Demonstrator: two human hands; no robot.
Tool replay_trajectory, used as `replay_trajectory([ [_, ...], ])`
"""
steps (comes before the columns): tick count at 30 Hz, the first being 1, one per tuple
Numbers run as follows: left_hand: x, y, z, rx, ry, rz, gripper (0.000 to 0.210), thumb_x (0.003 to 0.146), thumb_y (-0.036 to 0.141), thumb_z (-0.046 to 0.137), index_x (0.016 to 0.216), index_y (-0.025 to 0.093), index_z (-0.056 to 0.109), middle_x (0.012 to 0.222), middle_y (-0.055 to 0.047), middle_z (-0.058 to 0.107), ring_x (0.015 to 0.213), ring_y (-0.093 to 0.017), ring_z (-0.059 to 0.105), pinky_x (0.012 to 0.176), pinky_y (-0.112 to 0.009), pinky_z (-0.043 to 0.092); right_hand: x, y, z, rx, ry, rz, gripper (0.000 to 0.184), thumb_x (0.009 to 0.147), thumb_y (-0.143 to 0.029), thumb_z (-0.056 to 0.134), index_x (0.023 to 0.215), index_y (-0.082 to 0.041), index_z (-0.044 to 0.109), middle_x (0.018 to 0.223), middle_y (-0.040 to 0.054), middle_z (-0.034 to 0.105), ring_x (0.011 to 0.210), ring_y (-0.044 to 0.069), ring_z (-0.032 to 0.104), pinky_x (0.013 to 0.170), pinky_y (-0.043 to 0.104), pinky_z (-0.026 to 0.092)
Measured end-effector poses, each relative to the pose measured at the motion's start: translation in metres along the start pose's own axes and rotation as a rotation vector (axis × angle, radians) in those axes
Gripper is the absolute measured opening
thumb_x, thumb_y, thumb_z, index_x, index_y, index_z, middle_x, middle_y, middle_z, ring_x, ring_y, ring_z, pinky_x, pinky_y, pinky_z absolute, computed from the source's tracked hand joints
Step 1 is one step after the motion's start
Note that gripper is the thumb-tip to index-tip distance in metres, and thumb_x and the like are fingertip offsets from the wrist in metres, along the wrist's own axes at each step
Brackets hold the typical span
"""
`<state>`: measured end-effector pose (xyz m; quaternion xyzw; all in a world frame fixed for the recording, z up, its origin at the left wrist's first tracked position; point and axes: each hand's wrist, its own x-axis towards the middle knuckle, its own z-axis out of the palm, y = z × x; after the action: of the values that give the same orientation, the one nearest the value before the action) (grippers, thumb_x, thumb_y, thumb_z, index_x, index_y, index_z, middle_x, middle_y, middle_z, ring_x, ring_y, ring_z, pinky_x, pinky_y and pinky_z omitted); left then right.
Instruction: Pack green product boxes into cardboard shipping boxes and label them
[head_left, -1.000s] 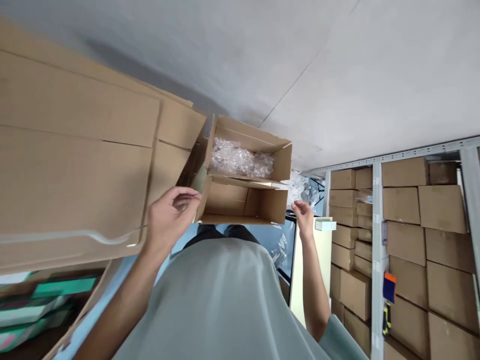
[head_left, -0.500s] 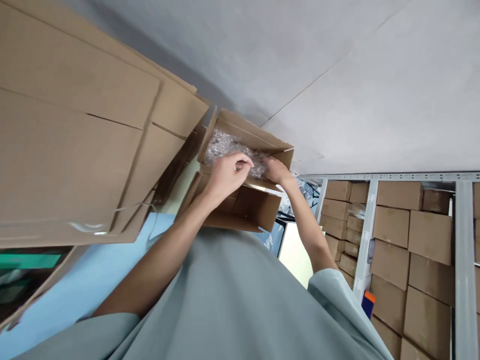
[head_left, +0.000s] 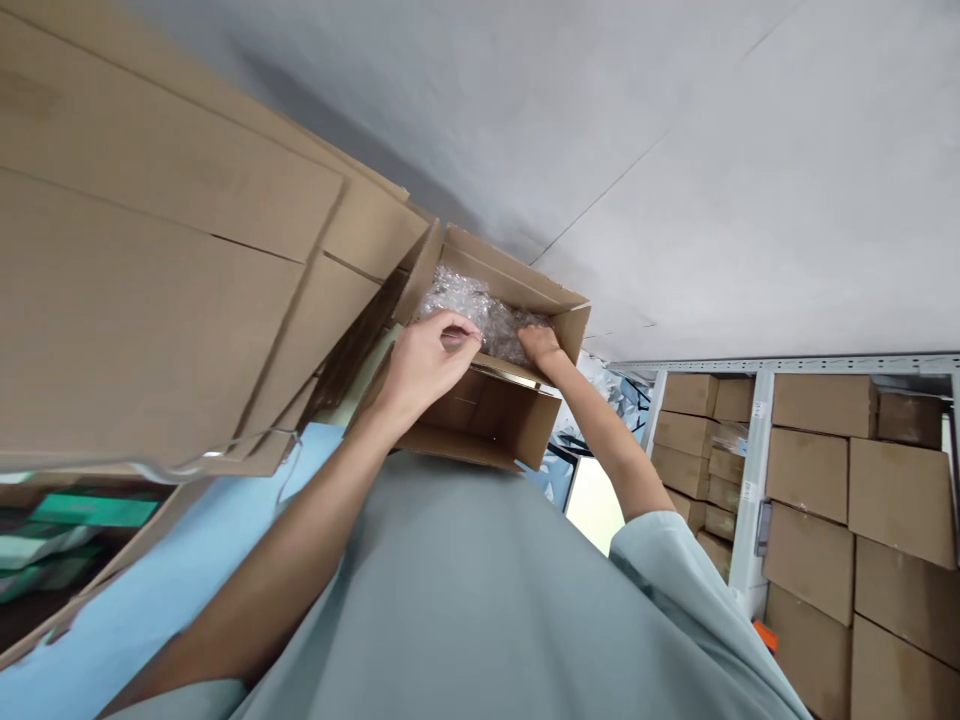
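At scene centre, two rectangular brown cardboard cartons sat side by side, one far, one near. Far carton: straight walls, slightly rough cut edge, left flap standing up. Crumpled clear plastic lay inside it, glossy and bubbly, heaped across much of its length. Near carton: same board, smooth walls, interior in shadow.

Left hand was over the boundary between the cartons, at the near edge of the plastic. Thumb and fingers curled into a narrow ring, tips about meeting; cannot tell if film was pinched there. Right hand was in the right end of the far carton, fingers bent down into the plastic, tips hidden; cannot tell if it had a grip.

Left side: large flat cardboard sheets, layered, creased, with dark slots. Nearer on the left, a smooth blue surface, then green and white packs, blurred. Right side: pale metal shelving with stacked brown boxes, square-edged, matte. Far: broad matte grey surface with a thin seam line. Near: soft grey-green shirt, loosely folded.
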<state>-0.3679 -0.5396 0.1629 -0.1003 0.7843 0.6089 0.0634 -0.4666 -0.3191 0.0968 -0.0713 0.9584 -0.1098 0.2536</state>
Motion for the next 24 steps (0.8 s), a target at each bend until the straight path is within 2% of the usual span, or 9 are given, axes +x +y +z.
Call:
replay_trajectory([
  [2, -0.004, -0.004, -0.001, 0.016, -0.015, 0.004, 0.019, 0.09, 0.033, 0.064, 0.099, 0.023, 0.078, 0.107, -0.004, 0.086, 0.102, -0.024, 0.081, 0.103, -0.034, 0.064, -0.009, -0.003, -0.013, -0.082, -0.05, 0.026, 0.021, 0.095, 0.01, 0.064, 0.099, -0.004, 0.08, 0.119, 0.0292, 0.084, 0.12, 0.035, 0.084, 0.113, 0.048, 0.058],
  [4, -0.008, -0.007, -0.001, 0.031, -0.038, 0.013, 0.02, 0.092, 0.034, 0.064, 0.101, 0.023, 0.077, 0.109, -0.005, 0.086, 0.104, -0.025, 0.081, 0.104, -0.035, 0.064, -0.025, -0.008, -0.031, -0.185, -0.08, 0.038, 0.035, 0.097, 0.008, 0.06, 0.12, -0.009, 0.079, 0.133, 0.0259, 0.081, 0.129, 0.034, 0.08, 0.117, 0.047, 0.057],
  [7, -0.014, -0.005, 0.001, 0.022, -0.077, 0.076, 0.024, 0.098, 0.034, 0.06, 0.107, 0.023, 0.078, 0.115, -0.006, 0.087, 0.108, -0.025, 0.081, 0.107, -0.037, 0.064, -0.063, -0.014, -0.063, -0.312, -0.022, 0.01, 0.047, 0.104, -0.004, 0.055, 0.146, -0.02, 0.07, 0.148, 0.0185, 0.074, 0.132, 0.032, 0.076, 0.114, 0.046, 0.058],
  [9, -0.019, 0.001, 0.002, -0.003, -0.09, 0.182, 0.03, 0.102, 0.035, 0.057, 0.115, 0.023, 0.08, 0.129, -0.008, 0.085, 0.12, -0.027, 0.08, 0.113, -0.04, 0.062, -0.095, -0.016, -0.081, -0.267, 0.071, -0.015, 0.045, 0.106, -0.012, 0.057, 0.147, -0.023, 0.068, 0.146, 0.0141, 0.074, 0.126, 0.031, 0.076, 0.108, 0.044, 0.061],
  [12, -0.028, 0.013, 0.005, 0.0, -0.155, 0.384, 0.043, 0.105, 0.044, 0.063, 0.141, 0.026, 0.076, 0.159, -0.009, 0.072, 0.15, -0.031, 0.065, 0.131, -0.048, 0.051, -0.143, -0.016, -0.092, 0.012, 0.215, -0.095, 0.036, 0.104, -0.019, 0.062, 0.138, -0.024, 0.072, 0.131, 0.0086, 0.078, 0.104, 0.025, 0.077, 0.099, 0.038, 0.062],
  [15, -0.037, 0.016, 0.008, 0.034, -0.315, 0.468, 0.068, 0.099, 0.055, 0.076, 0.161, 0.029, 0.066, 0.175, -0.009, 0.059, 0.164, -0.035, 0.052, 0.139, -0.054, 0.042, -0.177, -0.012, -0.082, 0.378, 0.291, -0.179, 0.026, 0.103, -0.03, 0.067, 0.127, -0.023, 0.075, 0.115, 0.0047, 0.079, 0.081, 0.017, 0.074, 0.086, 0.032, 0.063],
  [18, -0.043, 0.009, 0.012, -0.038, -0.437, 0.395, 0.079, 0.095, 0.061, 0.077, 0.165, 0.028, 0.062, 0.175, -0.011, 0.058, 0.159, -0.036, 0.058, 0.129, -0.051, 0.055, -0.195, -0.013, -0.059, 0.682, 0.313, -0.199, 0.029, 0.103, -0.044, 0.072, 0.122, -0.022, 0.076, 0.104, 0.0035, 0.079, 0.077, 0.017, 0.073, 0.076, 0.029, 0.063],
  [21, -0.044, 0.003, 0.016, -0.185, -0.487, 0.291, 0.069, 0.095, 0.067, 0.074, 0.149, 0.024, 0.076, 0.165, -0.013, 0.068, 0.15, -0.037, 0.066, 0.116, -0.048, 0.064, -0.204, -0.02, -0.039, 0.774, 0.388, -0.197, 0.032, 0.106, -0.051, 0.071, 0.118, -0.022, 0.077, 0.112, 0.0072, 0.079, 0.09, 0.019, 0.076, 0.082, 0.031, 0.065],
  [24, -0.044, 0.0, 0.018, -0.346, -0.441, 0.134, 0.069, 0.086, 0.074, 0.083, 0.13, 0.02, 0.086, 0.151, -0.017, 0.078, 0.14, -0.04, 0.073, 0.115, -0.052, 0.064, -0.212, -0.029, -0.026, 0.706, 0.401, -0.234, 0.037, 0.106, -0.054, 0.075, 0.128, -0.025, 0.077, 0.146, 0.0135, 0.072, 0.125, 0.025, 0.074, 0.101, 0.037, 0.065],
])
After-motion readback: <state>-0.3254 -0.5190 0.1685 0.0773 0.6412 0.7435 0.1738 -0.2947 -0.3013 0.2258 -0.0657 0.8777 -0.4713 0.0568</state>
